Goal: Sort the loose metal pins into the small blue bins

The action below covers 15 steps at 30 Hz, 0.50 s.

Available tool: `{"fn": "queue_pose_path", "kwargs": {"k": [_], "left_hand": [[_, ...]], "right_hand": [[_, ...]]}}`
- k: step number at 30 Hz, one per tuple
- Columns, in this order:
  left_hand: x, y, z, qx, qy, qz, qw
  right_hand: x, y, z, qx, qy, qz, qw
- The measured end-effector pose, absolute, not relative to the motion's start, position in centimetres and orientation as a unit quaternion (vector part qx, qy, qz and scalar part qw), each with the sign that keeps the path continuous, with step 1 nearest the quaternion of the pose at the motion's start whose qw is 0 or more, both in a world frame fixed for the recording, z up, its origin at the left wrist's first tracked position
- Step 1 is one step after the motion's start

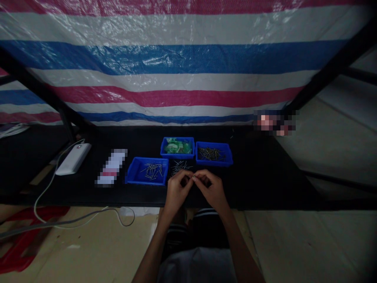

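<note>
My left hand (178, 186) and my right hand (211, 186) meet fingertip to fingertip above the front part of the black table. Both are closed in a pinch around something tiny that I cannot make out. Just beyond my left hand lies a loose pile of thin metal pins (180, 166), partly hidden by the fingers. Left of it sits a blue tray (132, 171) with silvery pins (153, 170) inside. Behind the pile are a blue tray (177, 156) of green plastic pieces (178, 146) and another blue tray (217, 162) full of darker, brassy pins (210, 153).
A white power bank (73, 158) with a cable stands on the table (265, 173) at the left, near a blurred-out card (112, 168). A striped plastic sheet (176, 59) hangs behind. Black frame bars slant at both sides. A red stool (20, 236) is at lower left.
</note>
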State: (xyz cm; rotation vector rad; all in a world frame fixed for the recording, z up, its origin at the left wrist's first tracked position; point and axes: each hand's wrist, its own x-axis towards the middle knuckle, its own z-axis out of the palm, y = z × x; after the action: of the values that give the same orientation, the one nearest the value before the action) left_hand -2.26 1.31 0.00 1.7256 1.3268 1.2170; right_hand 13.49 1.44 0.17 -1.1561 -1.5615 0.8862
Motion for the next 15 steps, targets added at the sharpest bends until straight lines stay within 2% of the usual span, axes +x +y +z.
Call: {"fn": "queue_pose_path", "kwargs": {"k": [15], "left_hand": [[-2.33,1.35,-0.21,0.654,0.499,0.466,0.324]], "right_hand": [[13.56,1.41,0.3,-0.467,-0.654,0.348,0.482]]}}
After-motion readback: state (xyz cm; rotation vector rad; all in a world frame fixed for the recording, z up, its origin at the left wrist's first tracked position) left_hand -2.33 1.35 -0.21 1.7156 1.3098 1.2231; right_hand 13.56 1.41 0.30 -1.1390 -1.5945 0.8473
